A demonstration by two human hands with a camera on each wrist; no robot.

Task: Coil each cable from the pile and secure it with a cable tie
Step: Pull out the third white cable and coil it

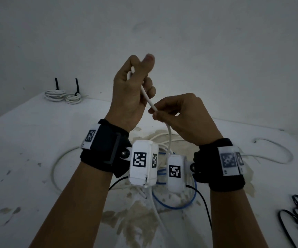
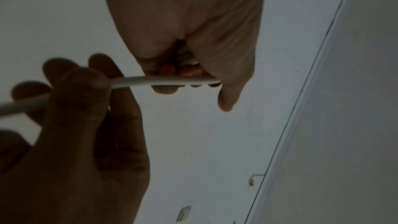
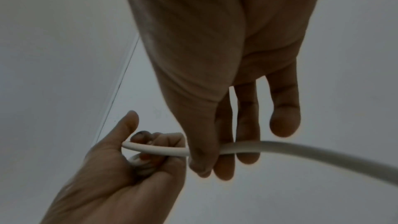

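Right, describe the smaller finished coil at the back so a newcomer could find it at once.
Start at the far left corner of the white table, where it meets the wall. Two coiled white cables lie there side by side, each with a black tie sticking up. The smaller finished coil is the right-hand one, tighter and narrower than the wider coil beside it.

We see dim room, light low and greyish. Plain off-white plaster wall (image 1: 180, 33) fills far side, faint smudges on it. White painted worktop (image 1: 28, 140) meets it, paint chipped, brownish worn patches (image 1: 137, 217) showing. Wrist views show pale wall switch plate (image 2: 183, 213) and dark straight seam (image 2: 301, 108).
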